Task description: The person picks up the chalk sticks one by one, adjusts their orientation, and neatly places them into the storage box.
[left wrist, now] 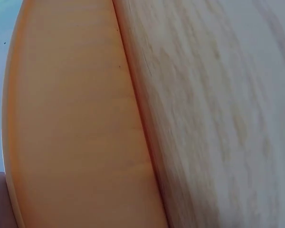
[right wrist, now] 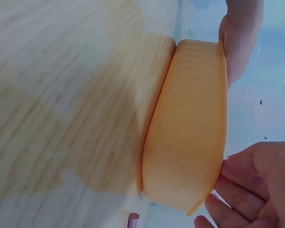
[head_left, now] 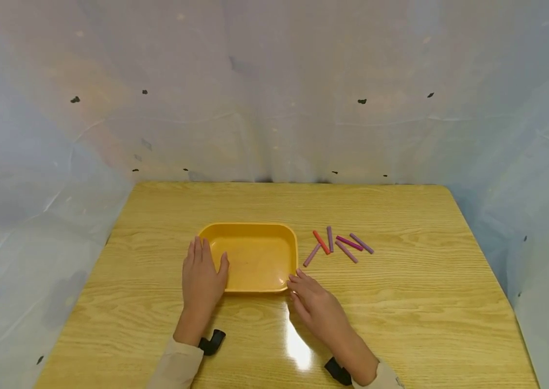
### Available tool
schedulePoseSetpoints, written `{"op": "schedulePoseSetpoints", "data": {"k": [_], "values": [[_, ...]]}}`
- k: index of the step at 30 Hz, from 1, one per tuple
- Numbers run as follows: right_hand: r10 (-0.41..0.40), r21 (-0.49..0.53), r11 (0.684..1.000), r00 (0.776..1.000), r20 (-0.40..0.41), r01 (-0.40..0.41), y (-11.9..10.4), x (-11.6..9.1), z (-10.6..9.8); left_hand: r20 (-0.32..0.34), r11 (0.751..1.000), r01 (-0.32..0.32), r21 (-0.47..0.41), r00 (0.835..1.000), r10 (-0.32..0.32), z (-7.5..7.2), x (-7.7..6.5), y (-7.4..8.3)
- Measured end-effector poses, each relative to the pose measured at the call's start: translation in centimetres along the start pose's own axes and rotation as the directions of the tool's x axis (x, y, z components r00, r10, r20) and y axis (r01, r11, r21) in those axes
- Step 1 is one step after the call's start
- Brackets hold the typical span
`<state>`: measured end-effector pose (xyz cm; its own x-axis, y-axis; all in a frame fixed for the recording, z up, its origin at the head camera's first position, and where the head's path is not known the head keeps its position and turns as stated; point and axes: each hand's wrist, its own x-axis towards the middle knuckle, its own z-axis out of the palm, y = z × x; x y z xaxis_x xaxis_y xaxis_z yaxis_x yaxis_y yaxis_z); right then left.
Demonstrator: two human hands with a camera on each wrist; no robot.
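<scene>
A yellow plastic tray [head_left: 255,259] with rounded corners sits on the wooden table. My left hand [head_left: 202,281] lies over its left rim, fingers extended along the edge and thumb spread inside. At the near right corner, the fingertips of my right hand [head_left: 320,310] touch the rim with loosely bent fingers. The right wrist view shows the tray's side wall [right wrist: 187,123] with those fingers [right wrist: 240,192] against its lip. In the left wrist view the tray's wall [left wrist: 80,114] fills the left part, and most of the left hand is out of sight.
Right of the tray several short, chalk-like sticks lie loose, including a red stick [head_left: 321,242], a magenta stick [head_left: 349,243] and purple ones such as this stick [head_left: 330,239]. Pale sheeting [head_left: 274,108] hangs behind and beside the wooden table [head_left: 425,281].
</scene>
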<state>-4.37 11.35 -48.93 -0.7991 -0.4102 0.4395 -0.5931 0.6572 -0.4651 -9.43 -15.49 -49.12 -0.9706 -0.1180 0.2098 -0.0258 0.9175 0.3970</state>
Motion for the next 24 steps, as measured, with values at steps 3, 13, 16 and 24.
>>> {"op": "schedulePoseSetpoints", "data": {"k": [3,13,16,24], "values": [[0.003,0.006,1.0,1.0,-0.003,-0.003,0.1,-0.1,0.0,0.009,1.0,-0.002,-0.002,1.0,0.002,0.0,0.0,0.0],[-0.052,0.021,0.998,0.998,0.02,0.052,0.5,-0.6,-0.1,0.028,0.99,-0.093,-0.105,0.995,0.096,-0.1,-0.2,-1.5],[-0.077,0.023,0.997,0.996,0.038,0.076,0.8,-0.8,0.0,0.061,0.979,-0.122,-0.162,0.989,0.134,-0.4,-0.3,-2.3],[-0.104,0.08,0.992,0.992,0.065,0.099,1.8,-0.8,-1.0,0.217,0.957,-0.177,-0.229,0.949,0.228,-2.0,-0.1,-4.2]]}}
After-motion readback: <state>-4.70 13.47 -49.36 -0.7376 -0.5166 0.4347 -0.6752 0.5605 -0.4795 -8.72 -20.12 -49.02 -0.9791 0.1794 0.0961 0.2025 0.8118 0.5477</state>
